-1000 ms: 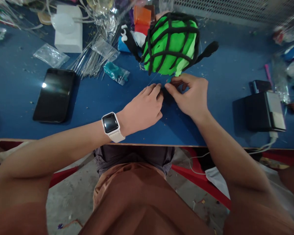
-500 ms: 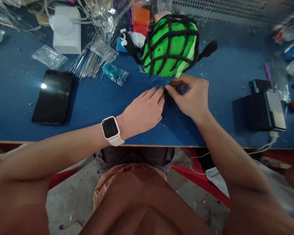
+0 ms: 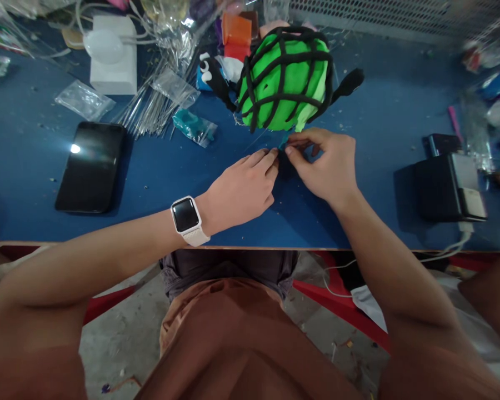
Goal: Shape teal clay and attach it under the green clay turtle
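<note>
A green model with a grid of black strips [image 3: 285,78], a black head with white eyes and a black tail, stands at the top centre. Just below it, a small teal piece [image 3: 284,141] shows between my hands. My right hand [image 3: 325,161] is closed in a pinch on this piece, its fingertips close under the model's lower edge. My left hand [image 3: 244,191] lies palm down, its fingers pressed together and their tips beside the teal piece. What is under the left fingers, if anything, is hidden.
A black phone [image 3: 91,168] lies at the left. Thin wires [image 3: 148,114] and a bag of teal clay [image 3: 195,126] are left of the model. A black box [image 3: 445,189] with a white cable stands at the right, near the table's front edge [image 3: 250,248].
The model has shifted slightly left in the view. My right fingertips are a little farther from my left ones, and more of the teal piece shows between them.
</note>
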